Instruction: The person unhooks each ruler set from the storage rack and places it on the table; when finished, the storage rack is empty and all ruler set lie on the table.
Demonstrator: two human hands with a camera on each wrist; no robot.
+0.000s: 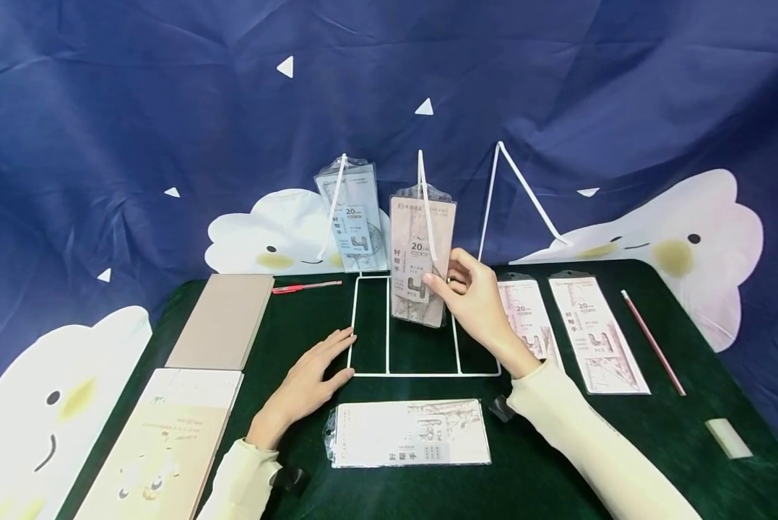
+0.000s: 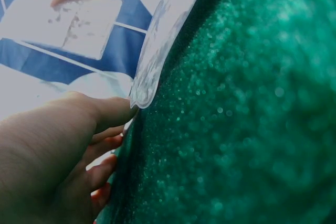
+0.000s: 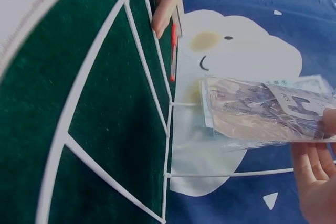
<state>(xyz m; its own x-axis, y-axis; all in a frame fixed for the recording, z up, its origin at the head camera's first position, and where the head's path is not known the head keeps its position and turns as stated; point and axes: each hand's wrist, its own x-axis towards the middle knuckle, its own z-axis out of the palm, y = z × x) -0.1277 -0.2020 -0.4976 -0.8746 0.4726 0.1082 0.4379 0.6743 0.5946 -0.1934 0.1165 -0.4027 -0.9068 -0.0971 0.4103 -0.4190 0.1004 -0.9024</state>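
Note:
A white wire rack [image 1: 428, 375] with upright hooks stands on the table. My right hand [image 1: 476, 303] grips the lower right side of a pinkish plastic-wrapped packet [image 1: 407, 231] marked 20 and 4 PCS, thumb in front. The packet's top is at the middle hook, whose front arm crosses its face. On the left hook hangs a similar blue packet [image 1: 362, 231]. My left hand [image 1: 310, 375] lies on the cloth, fingers extended to the rack base's left bar. The right wrist view shows the pink packet [image 3: 247, 111] and the right hand [image 3: 317, 182] up close.
A whitish packet [image 1: 415, 437] lies in front of the rack. Two more pinkish packets [image 1: 599, 336] lie at right, beside a pencil [image 1: 653, 343] and an eraser [image 1: 728, 438]. At left are a grey-brown book [image 1: 222, 321], a beige notebook [image 1: 161, 440] and a red pen [image 1: 306, 287].

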